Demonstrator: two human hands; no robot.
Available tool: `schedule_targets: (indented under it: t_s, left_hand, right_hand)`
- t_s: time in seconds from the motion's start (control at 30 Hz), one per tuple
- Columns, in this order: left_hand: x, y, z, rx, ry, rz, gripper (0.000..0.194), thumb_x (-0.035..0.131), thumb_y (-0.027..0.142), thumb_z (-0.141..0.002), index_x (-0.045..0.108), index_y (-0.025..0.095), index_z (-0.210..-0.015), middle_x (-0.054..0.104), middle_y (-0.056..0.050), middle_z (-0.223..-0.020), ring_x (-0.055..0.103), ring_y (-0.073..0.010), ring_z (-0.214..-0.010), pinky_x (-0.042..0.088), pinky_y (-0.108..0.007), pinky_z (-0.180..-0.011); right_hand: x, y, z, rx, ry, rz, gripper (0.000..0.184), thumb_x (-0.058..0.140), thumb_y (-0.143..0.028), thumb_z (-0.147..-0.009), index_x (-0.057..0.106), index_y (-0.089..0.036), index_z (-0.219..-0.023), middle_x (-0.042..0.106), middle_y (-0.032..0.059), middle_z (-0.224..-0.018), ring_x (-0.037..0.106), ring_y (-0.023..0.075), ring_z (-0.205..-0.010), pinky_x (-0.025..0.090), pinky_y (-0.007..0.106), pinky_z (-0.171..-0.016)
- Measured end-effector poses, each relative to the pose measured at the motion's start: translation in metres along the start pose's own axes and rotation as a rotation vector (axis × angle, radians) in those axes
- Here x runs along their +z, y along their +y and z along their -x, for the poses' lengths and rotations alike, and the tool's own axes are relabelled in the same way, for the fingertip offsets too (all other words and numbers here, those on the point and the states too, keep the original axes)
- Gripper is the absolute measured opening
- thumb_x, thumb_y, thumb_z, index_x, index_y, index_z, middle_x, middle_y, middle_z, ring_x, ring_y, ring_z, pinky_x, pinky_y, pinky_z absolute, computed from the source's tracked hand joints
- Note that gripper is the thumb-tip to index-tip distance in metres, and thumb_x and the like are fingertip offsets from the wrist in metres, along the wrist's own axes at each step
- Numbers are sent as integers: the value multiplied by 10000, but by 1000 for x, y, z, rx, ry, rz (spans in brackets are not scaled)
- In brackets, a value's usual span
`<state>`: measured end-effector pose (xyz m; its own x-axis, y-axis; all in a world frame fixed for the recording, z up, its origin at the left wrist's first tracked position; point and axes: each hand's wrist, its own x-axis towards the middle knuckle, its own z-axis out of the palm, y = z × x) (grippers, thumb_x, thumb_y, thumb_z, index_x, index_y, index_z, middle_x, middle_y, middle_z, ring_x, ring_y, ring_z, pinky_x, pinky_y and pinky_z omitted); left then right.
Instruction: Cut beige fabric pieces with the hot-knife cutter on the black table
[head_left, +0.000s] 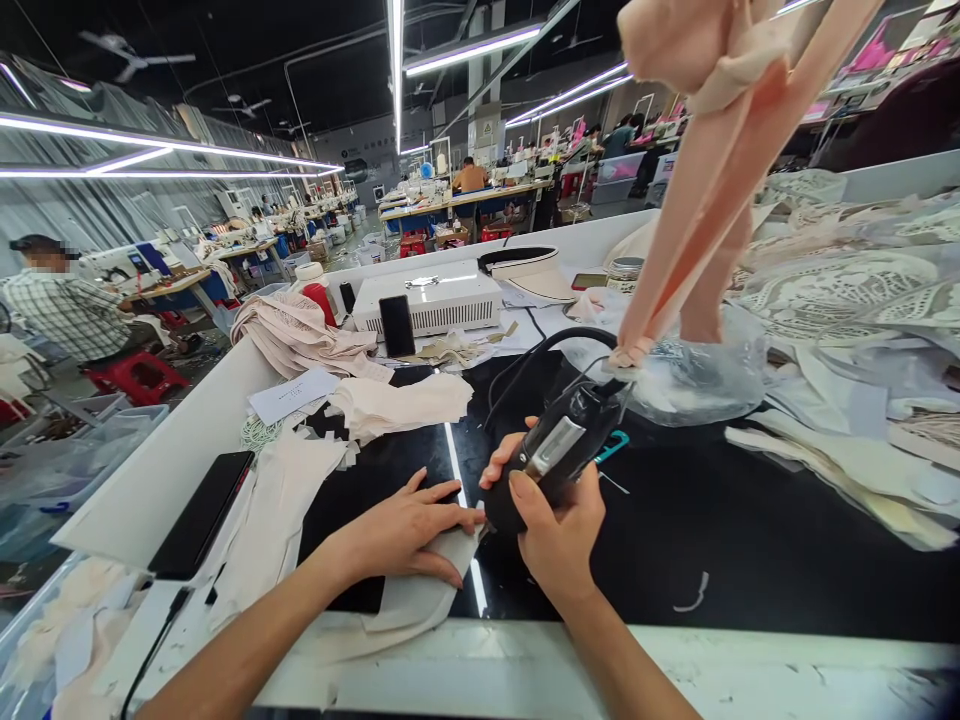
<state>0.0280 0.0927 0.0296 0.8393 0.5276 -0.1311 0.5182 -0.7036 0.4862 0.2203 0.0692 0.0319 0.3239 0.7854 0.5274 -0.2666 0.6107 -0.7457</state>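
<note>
My right hand is wrapped round a black corded electric cloth cutter with a silver plate on its side. The cutter tilts, its lower end at the edge of a pale fabric piece on the black work surface. Flat on that piece lies my left hand, fingers spread, the index fingertip close to the cutter's lower end. Its cutting part is hidden. A pink fabric strip hangs from above and is tied at the cutter's top.
Pale fabric pieces and a black phone lie to the left. Behind stand a white vented box and another phone. Lace pieces and a plastic bag are at right. A turquoise-handled tool lies behind the cutter.
</note>
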Motion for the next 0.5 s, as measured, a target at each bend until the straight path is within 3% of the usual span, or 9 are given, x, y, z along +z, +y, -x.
schedule_targets:
  t_s: [0.3, 0.5]
  left_hand:
    - [2, -5, 6, -2, -17, -27, 488, 719, 485, -1024, 561, 342, -1463, 564, -23, -1590, 182, -310, -1652, 44, -717, -1307]
    - [3, -6, 5, 2, -2, -11, 503, 730, 511, -1011, 578, 343, -1460, 581, -36, -1573, 202, -320, -1647, 35, -702, -1311]
  right_hand:
    - [5, 0, 0, 3, 1, 19, 251, 798, -343, -895, 644, -288, -1084, 712, -28, -864, 697, 139, -645, 626, 280, -613]
    - [7, -2, -2, 9, -5, 74, 184, 777, -314, -902, 642, -266, -1016, 712, -27, -851, 705, 141, -638, 633, 274, -602]
